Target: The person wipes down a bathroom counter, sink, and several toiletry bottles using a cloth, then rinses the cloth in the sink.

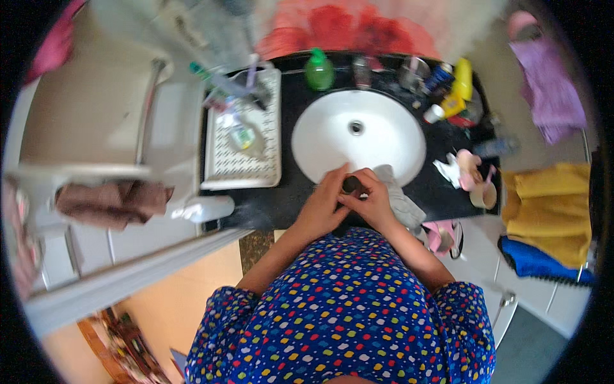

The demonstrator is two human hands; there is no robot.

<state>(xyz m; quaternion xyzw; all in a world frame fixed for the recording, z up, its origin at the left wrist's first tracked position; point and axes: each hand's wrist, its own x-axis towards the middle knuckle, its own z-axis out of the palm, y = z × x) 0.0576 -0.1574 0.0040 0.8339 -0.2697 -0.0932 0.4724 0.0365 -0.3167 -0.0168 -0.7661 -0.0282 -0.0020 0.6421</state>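
Observation:
Both hands meet in front of my body, at the near rim of the white oval sink (307, 157). Between them is a small dark cylinder (351, 184) with a round top; its exact kind does not show. My left hand (324, 203) is closed around its left side. From the right, my right hand (375, 200) pinches it with thumb and fingers. A crumpled grey cloth (404, 206) lies on the black counter beside my right wrist and reaches over the sink's rim.
Left of the sink stands a white perforated tray (272, 160) holding bottles and brushes. A green pump bottle (318, 72), a glass (414, 72) and several tubes line the back. White tissue (449, 171) lies at right. Mustard (547, 211) and brown (115, 202) towels hang at the sides.

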